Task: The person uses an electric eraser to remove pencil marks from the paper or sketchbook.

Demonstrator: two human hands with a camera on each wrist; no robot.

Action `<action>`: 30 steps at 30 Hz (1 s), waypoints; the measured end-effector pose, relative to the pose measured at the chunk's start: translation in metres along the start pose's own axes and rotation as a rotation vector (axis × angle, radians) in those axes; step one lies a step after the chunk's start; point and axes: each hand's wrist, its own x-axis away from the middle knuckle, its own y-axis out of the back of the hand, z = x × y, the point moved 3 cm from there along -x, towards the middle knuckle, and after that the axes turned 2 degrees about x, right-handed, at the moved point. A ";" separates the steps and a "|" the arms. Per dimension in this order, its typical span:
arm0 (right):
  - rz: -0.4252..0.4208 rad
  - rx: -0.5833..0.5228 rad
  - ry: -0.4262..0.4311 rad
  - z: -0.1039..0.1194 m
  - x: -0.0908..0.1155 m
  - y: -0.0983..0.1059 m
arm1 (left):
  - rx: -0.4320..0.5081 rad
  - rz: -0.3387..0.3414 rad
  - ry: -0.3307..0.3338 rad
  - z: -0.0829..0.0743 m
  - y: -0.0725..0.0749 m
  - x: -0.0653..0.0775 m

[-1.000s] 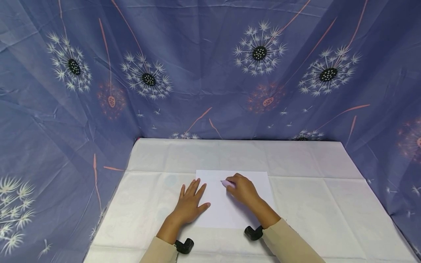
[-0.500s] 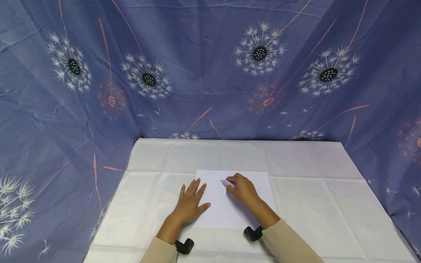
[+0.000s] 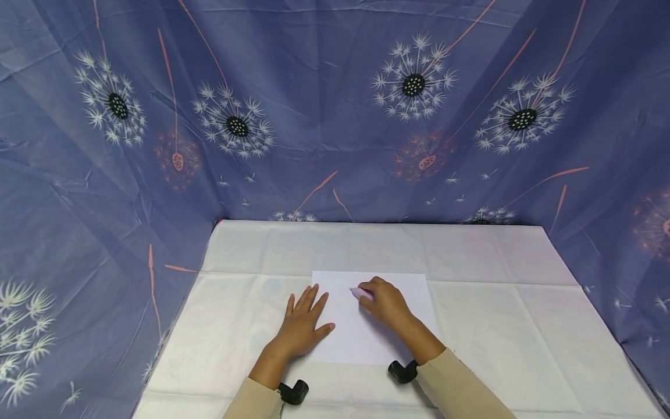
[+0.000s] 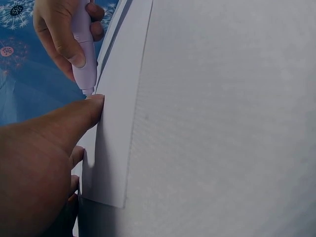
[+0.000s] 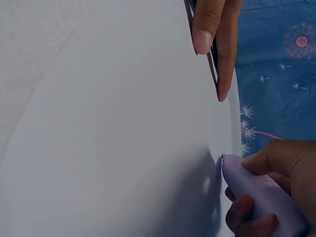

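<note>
A white sheet of paper (image 3: 345, 343) lies on the white-covered table. My left hand (image 3: 300, 329) rests flat on its left edge, with the fingers spread. My right hand (image 3: 387, 299) grips a thick lavender pen-shaped tool (image 3: 362, 293) with a narrow tip, over the upper middle of the sheet. From the right wrist, the tip of the lavender tool (image 5: 261, 192) is seen at the paper (image 5: 123, 108), beside a few faint marks. The left wrist view shows the stepped nozzle of the tool (image 4: 85, 64) beyond my left thumb (image 4: 84, 113).
A white cloth (image 3: 502, 326) with fold lines covers the table. Blue fabric (image 3: 324, 116) printed with dandelions hangs behind it and along both sides. Black wrist devices (image 3: 294, 393) sit at both sleeve cuffs.
Between half a second ago and now, the lavender tool's tip has shifted very slightly left on the sheet. My left hand has stayed where it was.
</note>
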 end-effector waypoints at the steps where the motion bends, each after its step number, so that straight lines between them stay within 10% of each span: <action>1: 0.004 0.003 0.000 0.000 0.000 0.000 | 0.000 -0.003 -0.002 0.000 0.000 0.000; 30: -0.012 -0.009 0.013 -0.002 0.001 -0.003 | -0.002 0.007 0.006 -0.003 0.002 -0.001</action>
